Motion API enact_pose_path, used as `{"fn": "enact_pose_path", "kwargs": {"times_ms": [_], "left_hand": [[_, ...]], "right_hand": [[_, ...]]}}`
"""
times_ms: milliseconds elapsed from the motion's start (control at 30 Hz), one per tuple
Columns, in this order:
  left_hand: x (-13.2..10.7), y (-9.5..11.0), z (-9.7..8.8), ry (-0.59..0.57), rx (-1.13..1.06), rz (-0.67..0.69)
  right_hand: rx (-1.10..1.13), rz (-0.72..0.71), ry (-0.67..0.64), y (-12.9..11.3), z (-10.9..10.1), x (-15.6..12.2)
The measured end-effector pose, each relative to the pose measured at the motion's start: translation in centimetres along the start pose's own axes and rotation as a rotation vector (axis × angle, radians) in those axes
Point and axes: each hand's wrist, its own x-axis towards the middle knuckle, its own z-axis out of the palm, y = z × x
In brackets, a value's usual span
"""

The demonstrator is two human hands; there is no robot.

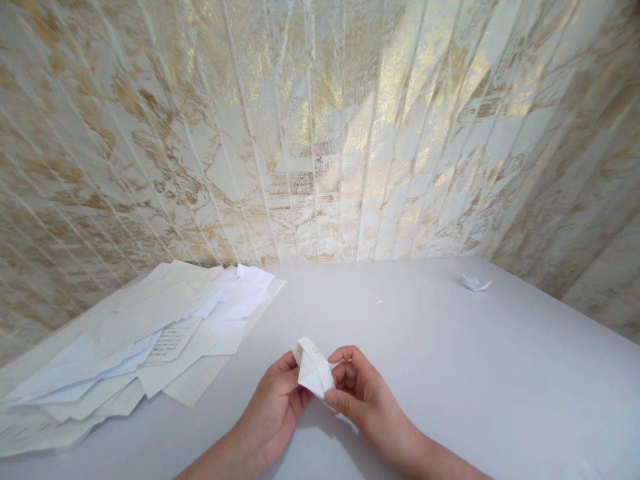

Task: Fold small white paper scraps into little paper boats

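Note:
A small folded piece of white paper (314, 371) is held between both hands, just above the table at the near middle. Faint print shows on its upper part, and creases cross its front. My left hand (280, 393) grips it from the left, with some fingertips hidden behind the paper. On the other side, my right hand (365, 397) pinches its lower right edge between thumb and fingers.
Loose sheets of paper (185, 370), some printed, lie in a spread pile on the left of the white table (430, 373). A small folded paper boat shape (476, 284) sits far right. A tiny paper scrap (379, 302) lies mid-table. Patterned curtains (310, 133) hang behind.

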Motion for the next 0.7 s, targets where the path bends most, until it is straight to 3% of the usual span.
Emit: {"fn": "enact_pose_path", "kwargs": {"times_ms": [167, 400, 700], "left_hand": [[-0.3, -0.1, 0.2, -0.009, 0.051, 0.011], [-0.9, -0.3, 0.0, 0.04, 0.34, 0.177], [-0.4, -0.4, -0.3, -0.006, 0.277, 0.053]], "right_hand": [[-0.16, -0.053, 0.003, -0.2, 0.0, -0.1], [-0.6, -0.109, 0.055, -1.0, 0.6, -0.8], [-0.355, 0.045, 0.175, 0.2, -0.4, 0.3]]}}
